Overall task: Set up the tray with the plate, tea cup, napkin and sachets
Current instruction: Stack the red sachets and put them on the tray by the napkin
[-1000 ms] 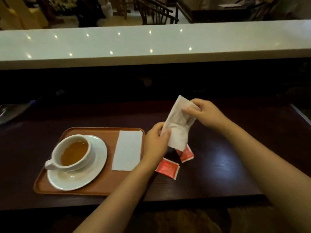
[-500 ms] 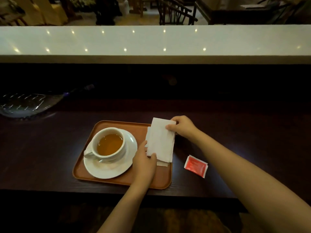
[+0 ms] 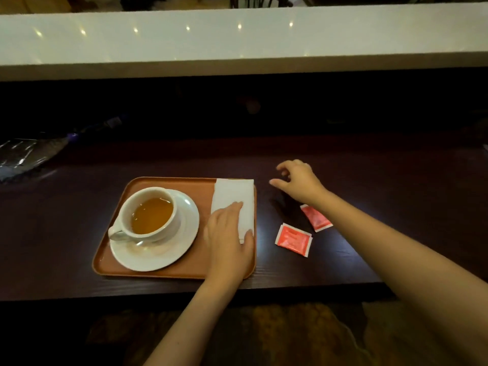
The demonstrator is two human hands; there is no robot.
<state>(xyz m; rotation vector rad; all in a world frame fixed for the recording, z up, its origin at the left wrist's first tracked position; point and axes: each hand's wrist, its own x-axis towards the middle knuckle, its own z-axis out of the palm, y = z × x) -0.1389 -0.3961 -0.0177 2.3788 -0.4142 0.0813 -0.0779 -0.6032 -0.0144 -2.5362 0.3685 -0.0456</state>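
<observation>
A brown tray point(image 3: 163, 274) lies on the dark wooden counter. On its left stands a white plate point(image 3: 184, 233) with a white cup of tea point(image 3: 148, 215) on it. A white napkin point(image 3: 233, 196) lies along the tray's right side. My left hand point(image 3: 227, 239) rests flat on the napkin's near end, fingers spread. My right hand point(image 3: 298, 180) hovers over the counter just right of the tray, fingers apart and holding nothing. Two red sachets lie on the counter right of the tray: one point(image 3: 293, 239) nearer me, one point(image 3: 317, 217) partly under my right wrist.
A raised white counter ledge point(image 3: 237, 40) runs across the back. A crinkled dark plastic wrapper point(image 3: 26, 157) lies at the far left of the counter. The counter's front edge point(image 3: 317, 285) is just below the tray.
The second napkin has been laid down on the tray. My right hand let go of it and moved right over the counter. My left hand now presses flat on the napkin.
</observation>
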